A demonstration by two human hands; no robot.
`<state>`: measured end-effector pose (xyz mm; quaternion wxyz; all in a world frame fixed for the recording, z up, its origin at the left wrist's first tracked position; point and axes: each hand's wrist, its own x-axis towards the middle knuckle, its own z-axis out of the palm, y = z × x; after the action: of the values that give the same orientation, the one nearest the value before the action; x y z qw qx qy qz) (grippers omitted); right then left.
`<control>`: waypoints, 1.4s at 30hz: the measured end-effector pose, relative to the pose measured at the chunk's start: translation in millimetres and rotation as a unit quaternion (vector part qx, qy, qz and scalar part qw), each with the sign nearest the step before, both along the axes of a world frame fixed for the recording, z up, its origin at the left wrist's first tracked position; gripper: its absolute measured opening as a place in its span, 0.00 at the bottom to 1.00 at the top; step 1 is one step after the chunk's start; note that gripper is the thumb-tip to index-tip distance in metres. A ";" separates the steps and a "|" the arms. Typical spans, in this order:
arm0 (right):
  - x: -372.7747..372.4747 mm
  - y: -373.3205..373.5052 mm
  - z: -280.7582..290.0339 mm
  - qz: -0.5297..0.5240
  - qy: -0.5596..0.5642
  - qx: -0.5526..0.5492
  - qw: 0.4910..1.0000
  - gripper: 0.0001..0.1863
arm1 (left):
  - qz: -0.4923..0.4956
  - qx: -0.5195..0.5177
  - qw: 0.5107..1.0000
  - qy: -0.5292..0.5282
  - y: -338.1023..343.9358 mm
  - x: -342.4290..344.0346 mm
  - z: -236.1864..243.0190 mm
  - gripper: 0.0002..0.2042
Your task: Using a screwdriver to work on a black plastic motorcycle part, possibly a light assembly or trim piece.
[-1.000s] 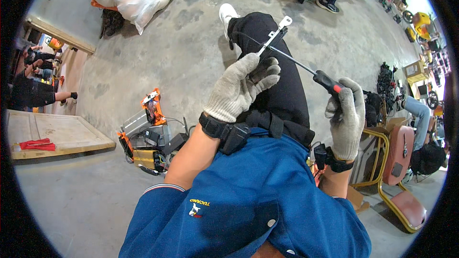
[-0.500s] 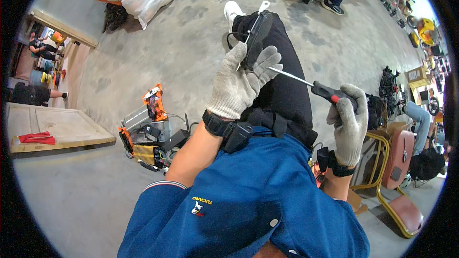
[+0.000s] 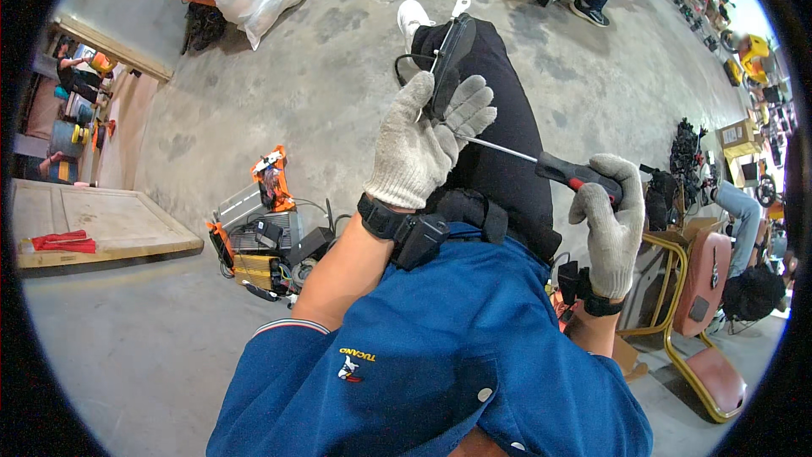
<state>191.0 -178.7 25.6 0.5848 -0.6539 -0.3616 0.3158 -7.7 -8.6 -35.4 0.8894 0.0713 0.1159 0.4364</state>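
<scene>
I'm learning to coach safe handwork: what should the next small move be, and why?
I'd probably ease the screwdriver slightly away from the left hand first: held by the right hand, it points at the left palm, and I can't tell whether its tip touches. That left hand also holds the dark part, so a slip could jab it.

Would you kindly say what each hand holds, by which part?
Right hand: black-and-red screwdriver, by its handle; left hand: elongated black part, by its near end.
</scene>
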 end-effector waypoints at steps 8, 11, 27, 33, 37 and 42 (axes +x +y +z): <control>0.1 0.1 -0.5 -0.015 -0.023 0.010 1.000 0.16 | 0.002 0.004 1.000 -0.001 1.1 0.1 -2.4 0.26; 1.5 -0.7 -0.8 -0.016 -0.017 0.009 1.000 0.16 | -0.002 -0.017 1.000 -0.013 0.3 1.8 2.2 0.18; 2.4 -1.9 1.8 -0.024 -0.047 0.000 0.999 0.16 | -0.003 -0.029 0.999 -0.025 -0.1 2.9 1.8 0.16; 3.7 -2.8 1.2 -0.021 -0.041 0.005 0.999 0.16 | 0.009 -0.046 0.998 -0.036 -0.3 3.3 -0.3 0.15; 3.0 -2.0 2.5 -0.020 -0.034 0.001 0.999 0.17 | 0.008 -0.047 0.997 -0.057 1.3 1.9 -8.4 0.18; 1.1 -1.3 4.8 -0.022 -0.032 -0.004 0.999 0.17 | 0.003 -0.065 0.996 -0.062 3.3 1.9 -10.1 0.21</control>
<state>192.1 -179.9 30.4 0.5773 -0.6735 -0.3643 0.2835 -5.8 -5.3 -45.6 0.8965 -0.0141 0.0889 0.4338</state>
